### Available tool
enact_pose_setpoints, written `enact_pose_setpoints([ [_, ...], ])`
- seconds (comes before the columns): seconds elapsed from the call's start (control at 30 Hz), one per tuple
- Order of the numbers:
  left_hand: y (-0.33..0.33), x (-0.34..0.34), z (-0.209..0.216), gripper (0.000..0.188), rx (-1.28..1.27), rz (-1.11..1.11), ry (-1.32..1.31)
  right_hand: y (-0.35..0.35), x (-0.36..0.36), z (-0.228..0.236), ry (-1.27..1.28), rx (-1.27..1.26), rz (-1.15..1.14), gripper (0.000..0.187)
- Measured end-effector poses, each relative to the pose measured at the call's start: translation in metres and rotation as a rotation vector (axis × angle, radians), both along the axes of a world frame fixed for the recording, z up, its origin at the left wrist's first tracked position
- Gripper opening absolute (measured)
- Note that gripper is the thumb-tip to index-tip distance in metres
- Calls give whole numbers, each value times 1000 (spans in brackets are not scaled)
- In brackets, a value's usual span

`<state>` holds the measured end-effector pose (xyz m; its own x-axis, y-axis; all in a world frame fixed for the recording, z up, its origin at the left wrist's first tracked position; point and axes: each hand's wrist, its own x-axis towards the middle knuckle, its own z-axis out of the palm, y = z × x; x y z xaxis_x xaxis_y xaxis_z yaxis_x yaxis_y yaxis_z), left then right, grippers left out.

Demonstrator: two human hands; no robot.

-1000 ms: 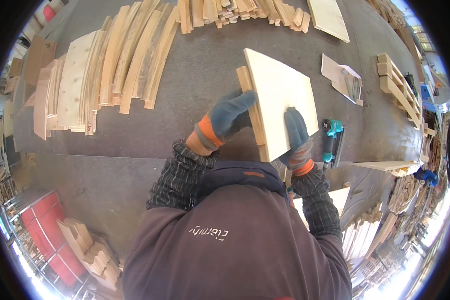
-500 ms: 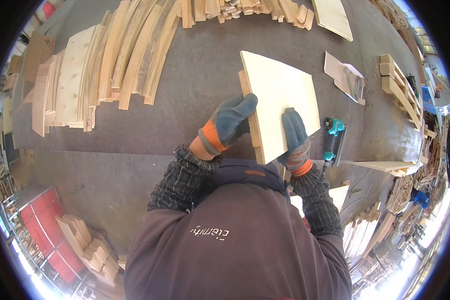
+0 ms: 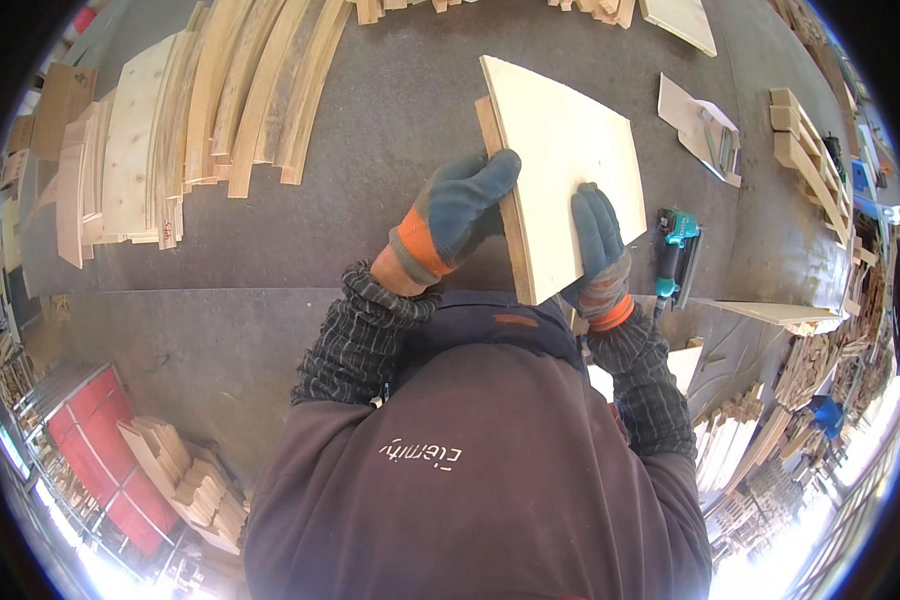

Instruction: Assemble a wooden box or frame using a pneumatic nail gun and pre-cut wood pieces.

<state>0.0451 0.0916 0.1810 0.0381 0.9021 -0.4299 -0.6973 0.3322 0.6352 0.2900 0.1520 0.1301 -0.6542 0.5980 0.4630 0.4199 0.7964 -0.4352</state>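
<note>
Long tan wooden slats left on flat dark-grey table; pistol-shaped teal-and-black nailer right of flat pale wooden panel.

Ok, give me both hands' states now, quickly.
Left hand: closed on the pale wooden panel at its left edge.
Right hand: holding that panel's lower right edge, fingers over its face.

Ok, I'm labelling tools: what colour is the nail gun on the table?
The nail gun is teal and black; the head view shows it best.

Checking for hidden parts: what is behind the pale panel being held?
Behind the pale panel, a wooden strip shows along its left edge; whatever lies farther right is covered.
</note>
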Motion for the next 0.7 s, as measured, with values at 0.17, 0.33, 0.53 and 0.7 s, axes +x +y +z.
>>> enact_pose_setpoints([
  [0.17, -1, 1, 4, 68, 18, 13, -11, -1, -3, 8, 16, -30, 10, 63],
  [0.33, -1, 1, 0, 67, 11, 10, 9, -3, -3, -1, 9, -15, -9, 65],
  [0.53, 0, 0, -1, 66, -8, 13, 38, -2, -5, 0, -1, -12, -11, 64],
  [0.7, -2, -3, 1, 64, -5, -38, 75, -4, -2, -7, 19, 39, -15, 61],
])
